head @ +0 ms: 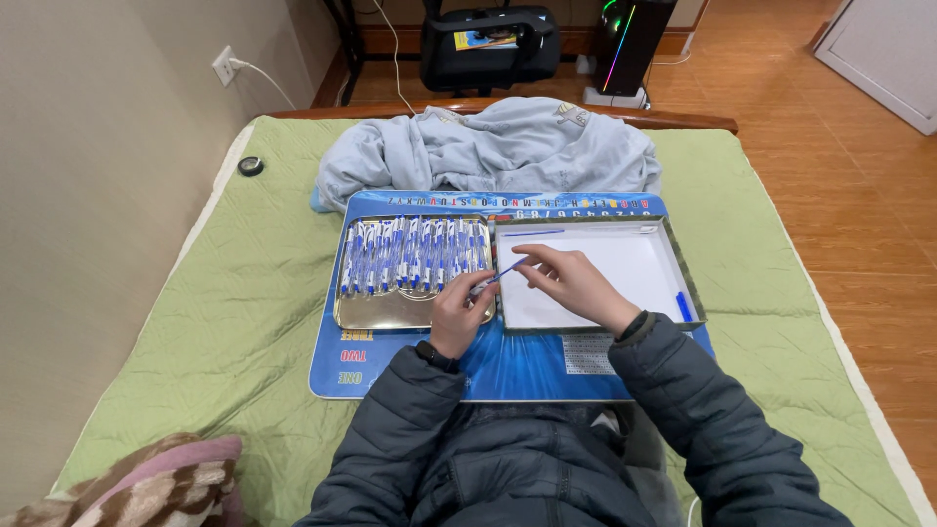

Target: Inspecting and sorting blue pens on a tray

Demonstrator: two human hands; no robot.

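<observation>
My left hand (461,310) and my right hand (566,278) hold one blue and white pen (496,277) between them, above the gap between two trays. The left hand grips its lower end, and the right hand's fingertips pinch the upper end. A shiny metal tray (383,310) on the left holds a row of several blue and white pens (410,256). A white-bottomed box lid (634,263) on the right holds a thin blue refill (534,232) near its far edge and a blue cap (683,306) at its right side.
Both trays sit on a blue printed board (532,366) on a green quilted bed cover (254,293). A crumpled pale blue garment (488,146) lies behind. A wall is on the left, a striped pillow (156,483) at the near left, and a small black disc (251,166) at the far left.
</observation>
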